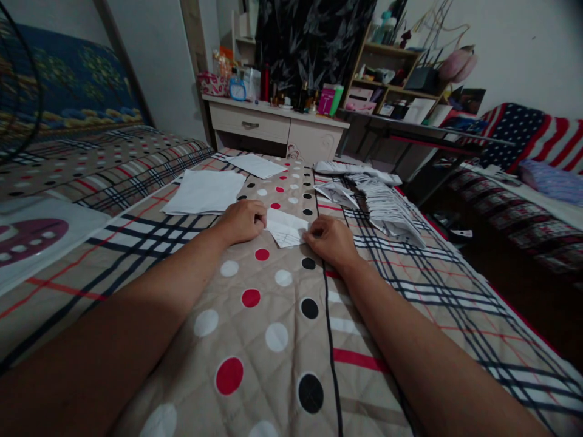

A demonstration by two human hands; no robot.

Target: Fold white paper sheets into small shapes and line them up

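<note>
A small white sheet of paper (286, 227), partly folded and with thin dark lines on its lower part, lies between my hands on the patterned bedspread. My left hand (245, 221) pinches its left edge, fingers curled. At the right edge, my right hand (330, 238) grips the paper between thumb and fingers. Just beyond my left hand lies a stack of white paper sheets (204, 191). Farther back is another white sheet (256, 164). Right of my hands, a row of folded white papers (392, 206) stands packed together, with a loose folded piece (337, 194) beside it.
The spotted and checked bedspread (277, 303) covers the surface under my arms. At left lies a plastic bag with a purple print (31, 237). A white dresser (250, 124) with bottles stands behind, and a desk with shelves (387, 67) is at the back right.
</note>
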